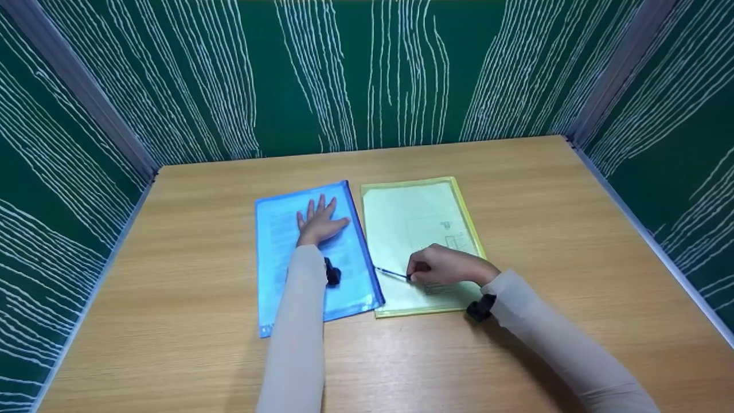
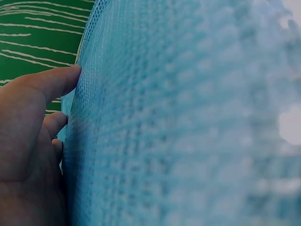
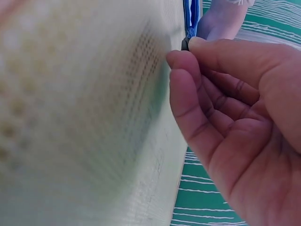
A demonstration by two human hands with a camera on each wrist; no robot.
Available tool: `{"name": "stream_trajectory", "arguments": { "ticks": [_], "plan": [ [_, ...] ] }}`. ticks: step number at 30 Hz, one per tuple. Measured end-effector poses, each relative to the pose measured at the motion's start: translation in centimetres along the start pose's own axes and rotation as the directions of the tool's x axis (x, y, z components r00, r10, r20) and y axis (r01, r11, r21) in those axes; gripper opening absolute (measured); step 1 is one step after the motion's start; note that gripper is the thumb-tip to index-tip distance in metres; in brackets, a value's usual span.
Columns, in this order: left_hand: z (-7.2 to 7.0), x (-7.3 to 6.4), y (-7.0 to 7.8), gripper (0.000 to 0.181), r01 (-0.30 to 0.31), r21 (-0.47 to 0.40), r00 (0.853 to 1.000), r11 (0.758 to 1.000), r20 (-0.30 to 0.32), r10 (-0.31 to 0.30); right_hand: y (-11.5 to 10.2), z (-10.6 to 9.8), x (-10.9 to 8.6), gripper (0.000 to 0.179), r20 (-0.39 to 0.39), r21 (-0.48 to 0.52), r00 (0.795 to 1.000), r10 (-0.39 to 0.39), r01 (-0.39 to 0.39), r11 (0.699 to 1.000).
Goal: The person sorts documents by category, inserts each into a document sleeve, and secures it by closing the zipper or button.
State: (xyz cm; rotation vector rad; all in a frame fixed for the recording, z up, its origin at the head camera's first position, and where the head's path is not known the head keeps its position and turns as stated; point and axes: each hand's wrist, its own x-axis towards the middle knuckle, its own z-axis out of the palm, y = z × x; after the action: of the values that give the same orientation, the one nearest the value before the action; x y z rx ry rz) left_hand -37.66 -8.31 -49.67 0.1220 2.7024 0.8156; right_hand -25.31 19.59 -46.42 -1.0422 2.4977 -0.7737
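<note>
A blue mesh zip pouch [image 1: 281, 264] with a printed sheet inside lies on the table. My left hand [image 1: 323, 225] rests on its upper part with fingers spread; in the left wrist view the fingertips [image 2: 70, 75] touch the mesh. My right hand [image 1: 450, 265] pinches the black end of a blue zipper pull cord [image 1: 392, 273] between thumb and finger. The cord stretches from the pouch's dark blue right edge. Close up, the black tip [image 3: 185, 44] shows between the fingertips in the right wrist view. Beneath this hand is a yellow zip pouch [image 1: 401, 221] holding paper.
Both pouches lie side by side on a wooden table [image 1: 189, 275], the blue one's lower right corner overlapping the yellow one. Green panels [image 1: 298, 74] with white wavy lines stand at the back and both sides. Each wrist wears a small black camera [image 1: 480, 308].
</note>
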Motion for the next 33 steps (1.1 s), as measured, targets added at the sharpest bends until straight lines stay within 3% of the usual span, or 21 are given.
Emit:
{"name": "stream_trajectory", "arguments": {
  "ticks": [13,25,33],
  "plan": [
    [-0.2,-0.2,0.0,0.076,-0.011,0.010,1.000,1.000,0.015,0.011,-0.4,0.8,-1.9,0.008,0.049,0.039,0.996,-0.073,0.071,0.997],
    [0.0,0.0,-0.1,0.077,-0.025,-0.002,0.999,1.000,0.027,0.025,-0.6,1.3,-3.5,0.011,0.089,0.047,0.993,-0.071,0.067,0.997],
    [-0.3,-0.1,-0.8,0.076,-0.030,0.000,0.999,1.000,0.016,0.030,0.4,1.1,-5.4,0.014,0.033,0.061,0.999,-0.009,0.007,0.998]
  ]
}}
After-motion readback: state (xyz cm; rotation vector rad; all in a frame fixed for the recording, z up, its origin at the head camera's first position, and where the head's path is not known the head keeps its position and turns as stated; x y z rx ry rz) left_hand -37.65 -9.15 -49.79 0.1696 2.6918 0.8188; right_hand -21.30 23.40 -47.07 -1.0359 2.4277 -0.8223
